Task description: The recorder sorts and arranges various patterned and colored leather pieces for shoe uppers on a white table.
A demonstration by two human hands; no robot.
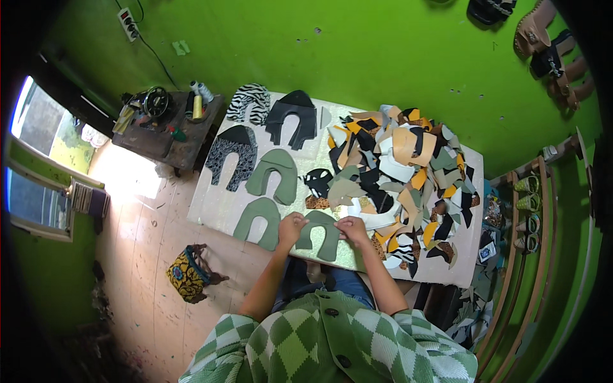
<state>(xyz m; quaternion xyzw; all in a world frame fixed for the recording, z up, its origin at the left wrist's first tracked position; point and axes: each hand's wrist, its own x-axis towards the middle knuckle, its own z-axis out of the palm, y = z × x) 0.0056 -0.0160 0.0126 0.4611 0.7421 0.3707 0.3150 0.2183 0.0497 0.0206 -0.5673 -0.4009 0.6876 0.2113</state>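
Left hand (293, 230): fingertips pinched at the piece's left edge. Right hand (352, 230): thumb and fingers pinching its right edge. Green U-shaped piece (322, 223), one: flat between the hands, about equally near each; open end and long axis toward the body. Tabletop (205, 205): pale; two further green pieces (257, 209) left, speckled piece (223, 159), zebra-striped piece (248, 96) and black piece (297, 105) beyond; scrap heap (412, 153) right. Room: sewing machine (156, 102), far left; green wall (255, 51) behind; sandals (532, 30), upper right.
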